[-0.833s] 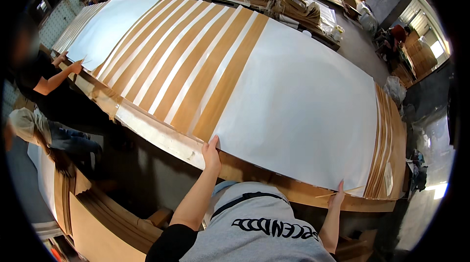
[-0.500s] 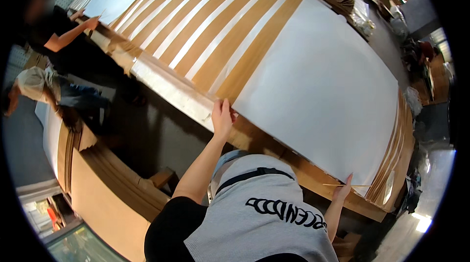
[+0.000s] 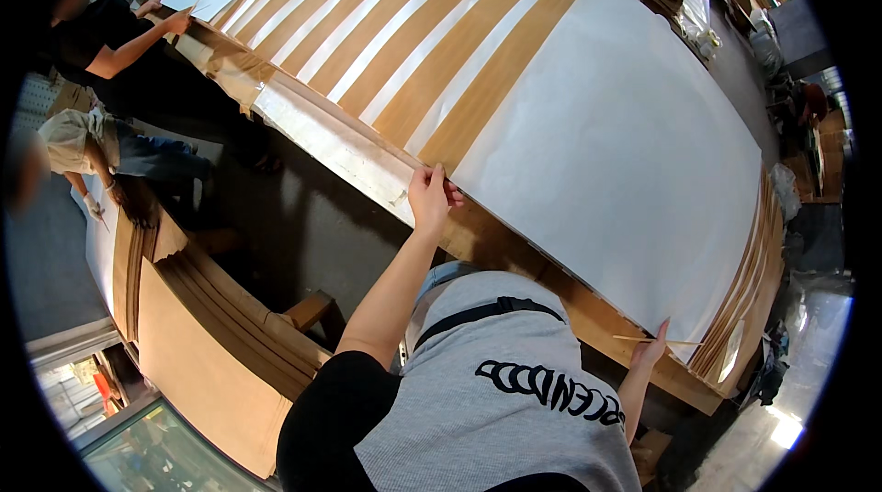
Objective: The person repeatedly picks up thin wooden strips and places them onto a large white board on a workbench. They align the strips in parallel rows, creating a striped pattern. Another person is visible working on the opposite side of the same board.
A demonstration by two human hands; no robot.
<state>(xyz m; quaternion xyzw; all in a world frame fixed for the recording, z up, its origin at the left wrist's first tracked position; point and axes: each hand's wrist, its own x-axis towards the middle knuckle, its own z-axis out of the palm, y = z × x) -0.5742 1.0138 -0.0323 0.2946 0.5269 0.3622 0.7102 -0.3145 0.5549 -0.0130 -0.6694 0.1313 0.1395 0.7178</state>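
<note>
A broad white sheet [image 3: 625, 152] lies on the workbench in front of me. Along its left side run several brown strips [image 3: 510, 65], with white bands between them, like overlapping sheets. My left hand [image 3: 434, 201] is closed, thumb and finger pinching the near edge where the last brown strip meets the white sheet. Its other fingers curl below that edge. My right hand [image 3: 647, 354] holds a thin wooden stick [image 3: 684, 342] crosswise at the sheet's near right corner, the thumb pointing up. Part of its grip is hidden.
At the far left a person in black [image 3: 119, 51] handles another white sheet. Another person [image 3: 78, 147] bends over a stack of brown boards [image 3: 216, 363] behind my left side. Fanned brown sheets [image 3: 749, 308] lie at the bench's right end. Crumpled wrapping [image 3: 703, 37] sits beyond.
My view has shifted slightly. My left hand still pinches the sheet edge, its fingers turned a little more to the right. The bending person's hand now shows over the boards.
</note>
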